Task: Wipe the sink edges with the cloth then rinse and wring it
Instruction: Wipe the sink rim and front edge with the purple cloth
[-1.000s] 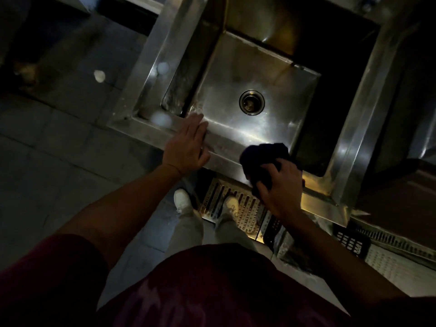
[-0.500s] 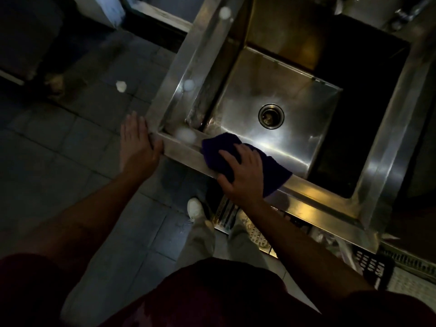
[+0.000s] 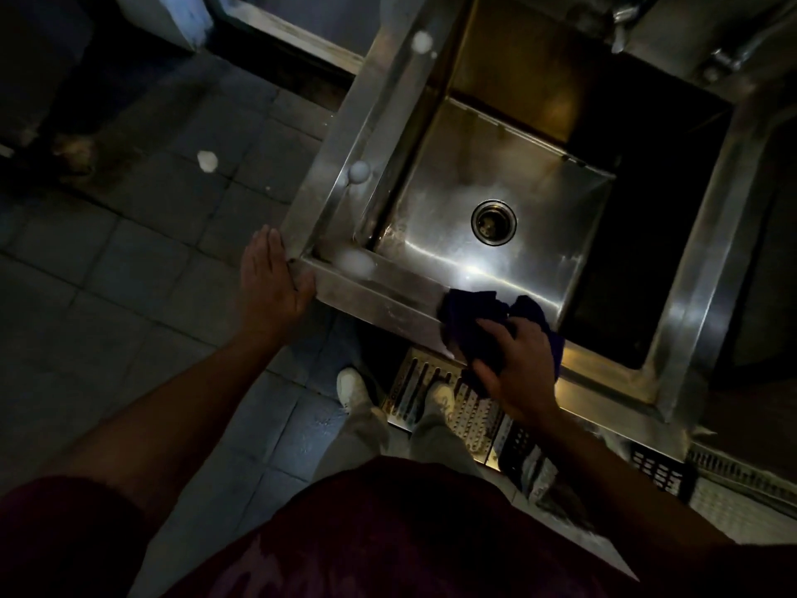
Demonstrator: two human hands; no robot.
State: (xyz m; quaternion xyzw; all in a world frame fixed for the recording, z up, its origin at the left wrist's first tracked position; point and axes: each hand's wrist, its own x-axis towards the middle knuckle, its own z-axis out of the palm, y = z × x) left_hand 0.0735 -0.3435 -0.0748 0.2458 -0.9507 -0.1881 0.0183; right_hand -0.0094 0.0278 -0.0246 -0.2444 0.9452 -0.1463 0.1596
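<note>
right hand (image 3: 519, 364) and cloth (image 3: 474, 321) on near sink edge (image 3: 379, 295), left hand (image 3: 269, 287) at corner

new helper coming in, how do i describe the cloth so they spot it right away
Find the square steel sink with the round drain. On its near front edge, the right hand presses a crumpled cloth. It is the only soft, dark blue thing against all the shiny metal.

I have one view only, from the head camera, looking steeply down from standing height. The sink (image 3: 509, 235) fills the upper right of the frame, the tiled floor (image 3: 142, 269) the left, my own shirt (image 3: 388, 533) the bottom edge, close.
</note>
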